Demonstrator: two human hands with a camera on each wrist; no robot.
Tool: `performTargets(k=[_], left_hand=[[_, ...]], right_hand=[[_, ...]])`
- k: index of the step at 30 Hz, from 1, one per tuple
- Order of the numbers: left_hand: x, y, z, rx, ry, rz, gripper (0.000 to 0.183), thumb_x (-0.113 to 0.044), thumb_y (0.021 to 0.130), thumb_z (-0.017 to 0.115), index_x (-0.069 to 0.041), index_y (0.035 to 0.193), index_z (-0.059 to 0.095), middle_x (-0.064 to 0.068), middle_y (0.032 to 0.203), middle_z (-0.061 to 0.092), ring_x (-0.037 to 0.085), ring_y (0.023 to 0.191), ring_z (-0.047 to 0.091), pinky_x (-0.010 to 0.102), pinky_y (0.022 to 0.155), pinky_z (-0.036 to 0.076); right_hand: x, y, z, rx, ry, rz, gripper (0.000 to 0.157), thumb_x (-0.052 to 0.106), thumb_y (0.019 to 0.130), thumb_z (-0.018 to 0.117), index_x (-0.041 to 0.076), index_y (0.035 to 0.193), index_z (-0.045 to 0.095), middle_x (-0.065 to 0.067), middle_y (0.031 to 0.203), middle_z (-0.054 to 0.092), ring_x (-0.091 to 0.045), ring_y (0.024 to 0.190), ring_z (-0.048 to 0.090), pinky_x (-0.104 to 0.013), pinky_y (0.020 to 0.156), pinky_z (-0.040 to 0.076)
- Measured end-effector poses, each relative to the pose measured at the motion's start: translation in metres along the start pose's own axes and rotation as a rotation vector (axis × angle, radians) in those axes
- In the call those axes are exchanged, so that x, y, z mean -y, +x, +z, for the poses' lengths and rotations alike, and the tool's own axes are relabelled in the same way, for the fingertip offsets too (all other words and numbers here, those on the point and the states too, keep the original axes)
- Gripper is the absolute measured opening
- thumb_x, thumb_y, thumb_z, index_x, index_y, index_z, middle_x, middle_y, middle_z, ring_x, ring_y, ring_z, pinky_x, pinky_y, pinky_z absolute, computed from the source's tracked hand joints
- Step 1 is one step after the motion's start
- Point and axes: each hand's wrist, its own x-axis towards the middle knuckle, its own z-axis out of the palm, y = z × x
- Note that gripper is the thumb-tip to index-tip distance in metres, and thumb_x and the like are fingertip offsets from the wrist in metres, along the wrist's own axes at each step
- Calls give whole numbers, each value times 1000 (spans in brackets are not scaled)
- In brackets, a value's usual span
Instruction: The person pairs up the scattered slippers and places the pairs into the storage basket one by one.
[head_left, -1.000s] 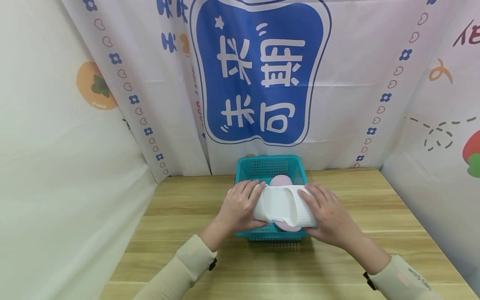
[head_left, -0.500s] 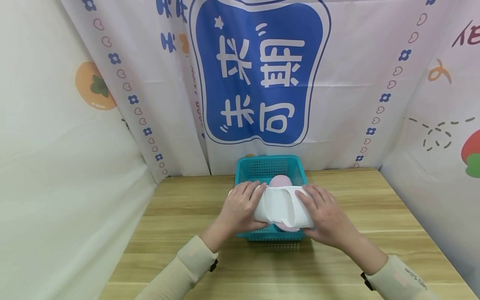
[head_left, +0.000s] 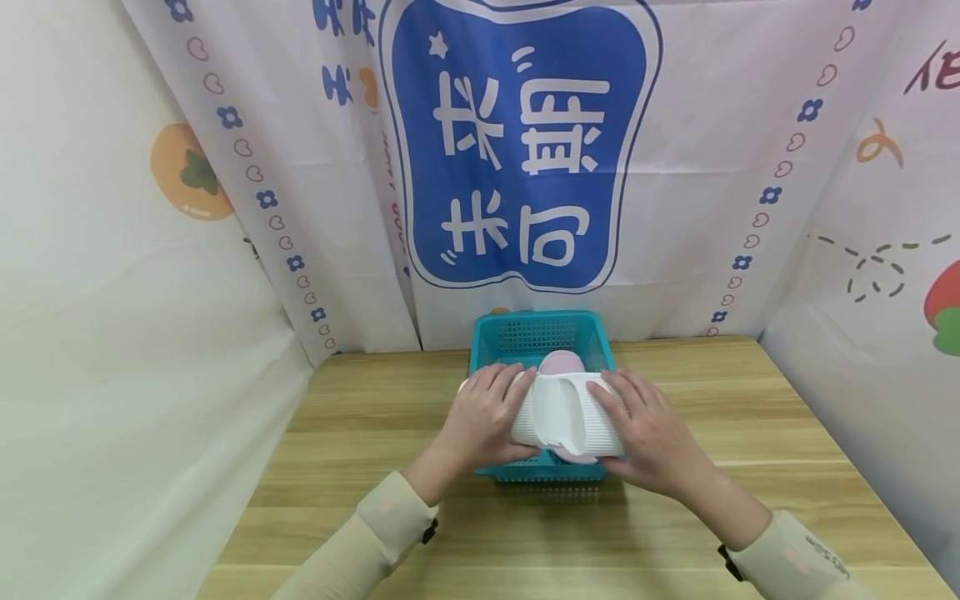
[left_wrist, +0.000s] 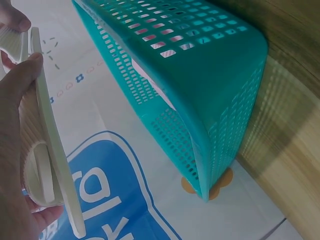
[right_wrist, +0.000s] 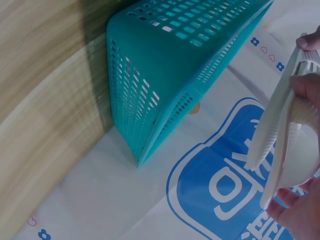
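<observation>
A pair of white slippers (head_left: 558, 412) with ribbed uppers is held up above the turquoise basket (head_left: 538, 319). My left hand (head_left: 480, 421) grips their left end, fingers over the top and thumb below. At the right end my right hand (head_left: 652, 433) holds on in the same way. Between the hands a smooth white hollow faces up. In the right wrist view two flat white soles (right_wrist: 272, 145) lie close side by side at a slant. Rounded pink ends (head_left: 561, 361) of something inside the basket show behind and in front of the slippers; its middle is hidden.
The basket stands on a wood-grain table (head_left: 360, 467), near its back edge. A white printed cloth (head_left: 697, 167) with a blue panel hangs behind it. White cloth walls (head_left: 135, 350) close in both sides.
My right hand has shifted slightly left, and the slippers' right end has come in with it. My left hand has barely moved; the basket stays put.
</observation>
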Motion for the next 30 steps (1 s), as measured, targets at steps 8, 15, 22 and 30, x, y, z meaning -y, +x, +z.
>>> performTargets(k=[8,15,22,30], left_hand=[[-3,2,-2,47,22,-2,105,-75,60,72,-6,137,51,14,127,58,29,111,56,43,96,48],[-5,3,-1,53,24,-5,105,-75,60,72,-6,137,51,15,127,58,29,110,56,43,96,48],[-6,3,-2,62,37,-7,105,-73,59,74,-7,137,51,15,128,58,30,110,56,43,96,48],[-5,3,-1,64,47,3,105,-74,60,72,-7,138,50,15,127,58,29,110,56,43,96,48]], right_hand=[[2,2,0,-11,-18,-13,105,39,49,92,-1,135,47,-26,131,48,-45,117,45,-59,95,42],[4,3,2,-12,-32,-13,104,40,49,91,0,135,49,-26,130,48,-45,116,46,-60,93,42],[6,3,3,-6,-33,-5,103,40,50,91,0,135,48,-27,131,48,-46,116,46,-61,93,43],[7,2,3,-1,-40,-2,104,40,50,92,0,135,48,-27,131,48,-46,116,46,-61,92,43]])
